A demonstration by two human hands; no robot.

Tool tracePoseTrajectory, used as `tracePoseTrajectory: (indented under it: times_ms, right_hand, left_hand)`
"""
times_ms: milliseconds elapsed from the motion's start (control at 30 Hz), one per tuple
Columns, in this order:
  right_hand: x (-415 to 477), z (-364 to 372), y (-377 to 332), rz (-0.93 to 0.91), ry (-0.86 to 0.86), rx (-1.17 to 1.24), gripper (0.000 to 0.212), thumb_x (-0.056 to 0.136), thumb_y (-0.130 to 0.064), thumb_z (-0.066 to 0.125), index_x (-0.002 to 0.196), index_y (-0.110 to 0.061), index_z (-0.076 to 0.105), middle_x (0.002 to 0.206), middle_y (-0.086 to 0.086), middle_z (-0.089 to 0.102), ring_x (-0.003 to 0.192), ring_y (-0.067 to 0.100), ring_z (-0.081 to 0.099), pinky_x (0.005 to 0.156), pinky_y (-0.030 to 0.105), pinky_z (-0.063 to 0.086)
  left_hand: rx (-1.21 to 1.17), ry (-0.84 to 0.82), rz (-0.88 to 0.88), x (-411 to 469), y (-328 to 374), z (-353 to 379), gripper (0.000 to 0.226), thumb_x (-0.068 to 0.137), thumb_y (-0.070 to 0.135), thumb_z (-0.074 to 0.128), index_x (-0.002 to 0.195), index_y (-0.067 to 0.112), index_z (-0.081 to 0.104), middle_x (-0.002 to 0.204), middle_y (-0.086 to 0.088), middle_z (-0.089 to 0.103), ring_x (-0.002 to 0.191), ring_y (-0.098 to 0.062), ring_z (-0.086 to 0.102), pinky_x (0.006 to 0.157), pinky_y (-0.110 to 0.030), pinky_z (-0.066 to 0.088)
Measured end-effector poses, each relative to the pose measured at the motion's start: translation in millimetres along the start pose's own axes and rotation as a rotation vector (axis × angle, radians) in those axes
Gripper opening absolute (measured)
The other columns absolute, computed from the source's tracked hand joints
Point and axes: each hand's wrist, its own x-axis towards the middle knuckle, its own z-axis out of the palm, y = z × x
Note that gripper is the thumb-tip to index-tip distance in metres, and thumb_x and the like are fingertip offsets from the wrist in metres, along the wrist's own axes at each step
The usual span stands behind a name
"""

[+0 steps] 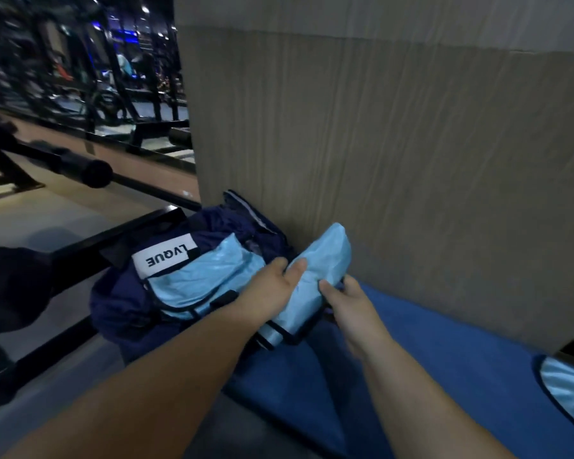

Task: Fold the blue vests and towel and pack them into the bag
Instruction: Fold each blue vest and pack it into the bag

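Could come undone on the short way over: folded vest (325,260) of slippery-looking cloth, thick, gripped only at its near half, far end poking free toward the wooden wall (411,160). Might also snag on the rim of the navy bag (123,303), already partly filled with another light-blue vest (199,276) below the white label (163,256), and bunch up rather than lie flat. Worth guarding too against dragging the blue towel (428,342), spread right beneath, out of place.

Left hand (272,283): curled round the bundle's near left edge, thumb on top, fingers beneath and out of sight. Right hand (348,303): pinching the same bundle from the right, thumb pressed on the cloth, fingers tucked under. Closed on the vest, both, not spread wide; held just beside the bag's opening, above the towel. At the far right edge, a third vest (567,382), only partly in view.
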Motion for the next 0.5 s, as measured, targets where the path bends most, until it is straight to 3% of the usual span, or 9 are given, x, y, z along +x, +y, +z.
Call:
tracePoseTrajectory:
  times_ms: [67, 167, 233, 300, 400, 500]
  right_hand:
    - [12.8, 28.7, -15.1, -0.038, -0.089, -0.072, 0.034, 0.097, -0.029, 0.057, 0.13, -0.024, 0.053, 0.115, -0.006, 0.069, 0.104, 0.013, 0.066, 0.092, 0.035, 0.052]
    - [25.8, 64.3, -27.4, -0.064, -0.193, -0.234, 0.038, 0.1, -0.03, 0.051, 0.137, -0.036, 0.046, 0.109, -0.011, 0.066, 0.102, 0.01, 0.062, 0.092, 0.032, 0.049]
    - [33.3, 81.9, -26.6, -0.037, -0.203, -0.351, 0.044, 0.101, -0.031, 0.048, 0.145, -0.033, 0.04, 0.118, -0.007, 0.062, 0.109, 0.013, 0.058, 0.099, 0.033, 0.047]
    - [39.4, 93.0, -22.3, -0.015, -0.176, -0.464, 0.042, 0.102, -0.03, 0.045, 0.144, -0.027, 0.042, 0.124, -0.001, 0.061, 0.106, 0.015, 0.058, 0.09, 0.029, 0.047]
    - [48.2, 97.1, -12.7, 0.015, -0.167, -0.626, 0.038, 0.103, -0.029, 0.04, 0.14, -0.024, 0.046, 0.122, 0.001, 0.061, 0.091, 0.014, 0.057, 0.072, 0.025, 0.042]
    - [56.8, 92.8, -1.0, 0.067, -0.166, -0.775, 0.037, 0.103, -0.027, 0.038, 0.139, -0.021, 0.049, 0.127, 0.007, 0.059, 0.104, 0.021, 0.058, 0.08, 0.026, 0.044]
  left_hand:
    - [0.042, 0.133, 0.001, 9.2, -10.8, -31.3, 0.044, 0.099, 0.054, 0.036, 0.081, 0.016, 0.048, 0.085, -0.004, 0.057, 0.095, -0.029, 0.057, 0.078, -0.034, 0.037]
    - [0.16, 0.259, -0.023, 24.3, -30.0, -71.3, 0.047, 0.099, 0.056, 0.032, 0.087, 0.013, 0.049, 0.089, -0.008, 0.06, 0.097, -0.032, 0.058, 0.081, -0.039, 0.041]
    - [0.291, 0.262, -0.06, 35.8, -50.6, -90.0, 0.048, 0.098, 0.059, 0.028, 0.086, 0.016, 0.044, 0.088, -0.009, 0.06, 0.094, -0.033, 0.059, 0.077, -0.039, 0.041]
    - [0.446, 0.204, -0.111, 47.1, -74.6, -101.2, 0.049, 0.098, 0.061, 0.027, 0.097, 0.016, 0.047, 0.103, -0.012, 0.063, 0.101, -0.034, 0.059, 0.079, -0.039, 0.04]
    - [0.792, 0.046, -0.211, 56.2, -101.9, -104.0, 0.059, 0.099, 0.061, 0.022, 0.123, 0.015, 0.049, 0.129, -0.012, 0.055, 0.12, -0.031, 0.049, 0.096, -0.043, 0.039]
    - [0.969, 0.123, -0.176, 61.1, -112.4, -97.4, 0.06, 0.1, 0.057, 0.021, 0.137, 0.014, 0.041, 0.142, -0.01, 0.04, 0.13, -0.028, 0.036, 0.106, -0.044, 0.03]
